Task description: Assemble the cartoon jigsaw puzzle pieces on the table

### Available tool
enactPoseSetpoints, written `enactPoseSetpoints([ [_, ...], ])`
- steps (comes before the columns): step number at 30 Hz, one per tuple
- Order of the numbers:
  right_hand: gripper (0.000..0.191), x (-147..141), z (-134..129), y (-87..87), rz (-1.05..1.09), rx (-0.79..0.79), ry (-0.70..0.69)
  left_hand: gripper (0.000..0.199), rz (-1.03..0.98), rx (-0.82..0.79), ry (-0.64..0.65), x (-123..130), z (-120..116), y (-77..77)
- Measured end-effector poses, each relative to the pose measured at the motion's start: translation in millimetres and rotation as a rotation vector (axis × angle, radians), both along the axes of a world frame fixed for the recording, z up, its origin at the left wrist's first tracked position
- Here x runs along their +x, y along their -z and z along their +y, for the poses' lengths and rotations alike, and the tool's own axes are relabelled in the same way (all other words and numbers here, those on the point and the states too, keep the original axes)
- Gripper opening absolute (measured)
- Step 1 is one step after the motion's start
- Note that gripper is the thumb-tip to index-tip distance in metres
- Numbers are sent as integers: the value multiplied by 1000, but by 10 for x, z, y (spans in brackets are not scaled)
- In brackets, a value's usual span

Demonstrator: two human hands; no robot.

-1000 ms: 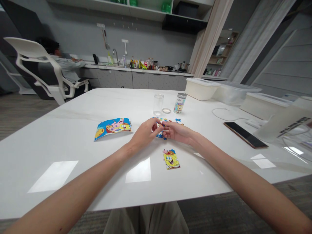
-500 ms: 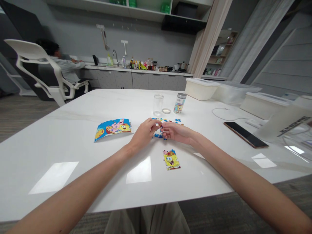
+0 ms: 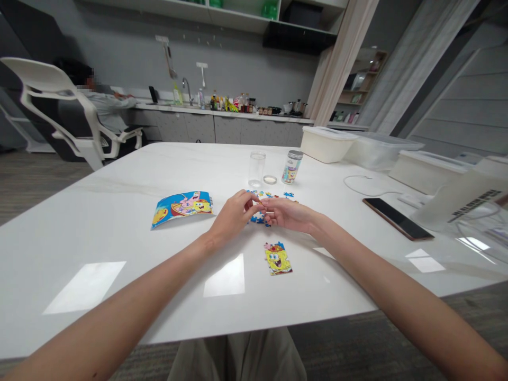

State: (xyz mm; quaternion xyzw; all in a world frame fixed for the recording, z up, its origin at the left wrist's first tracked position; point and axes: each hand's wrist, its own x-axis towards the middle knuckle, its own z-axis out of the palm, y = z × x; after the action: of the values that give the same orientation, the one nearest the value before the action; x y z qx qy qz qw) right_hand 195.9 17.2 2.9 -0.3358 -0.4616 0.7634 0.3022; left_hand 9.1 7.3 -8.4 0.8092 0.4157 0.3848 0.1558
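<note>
Over a group of loose blue puzzle pieces (image 3: 257, 217), my left hand (image 3: 237, 211) and my right hand (image 3: 286, 213) meet at the fingertips. A small dark orange puzzle piece (image 3: 260, 202) is pinched between them. The hands hide part of the loose pieces. Nearer to me lies a joined yellow puzzle section (image 3: 278, 259) with a cartoon face. Left of my hands rests a curved picture sheet (image 3: 183, 207) with blue, pink and yellow figures.
Behind the hands on the white table (image 3: 119, 222) stand a clear jar (image 3: 256, 168), a lid ring (image 3: 270, 180) and a printed can (image 3: 292, 167). A phone (image 3: 397, 218), a cable and storage boxes (image 3: 327, 144) are at right. A person (image 3: 107, 108) sits back left.
The piece between my fingertips has turned and now shows more edge-on. My hands stay close together in nearly the same place. The whole view has shifted slightly.
</note>
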Motion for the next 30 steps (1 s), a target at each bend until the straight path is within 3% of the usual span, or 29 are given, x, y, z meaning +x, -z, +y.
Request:
enactPoseSetpoints([
  [13,18,24,27,57,15,-8,-6,13,-29,-26,-34,0,-33,-32],
  [30,16,5,22,62,-9,-5,-27,11,-26,12,29,22,-34,-13],
])
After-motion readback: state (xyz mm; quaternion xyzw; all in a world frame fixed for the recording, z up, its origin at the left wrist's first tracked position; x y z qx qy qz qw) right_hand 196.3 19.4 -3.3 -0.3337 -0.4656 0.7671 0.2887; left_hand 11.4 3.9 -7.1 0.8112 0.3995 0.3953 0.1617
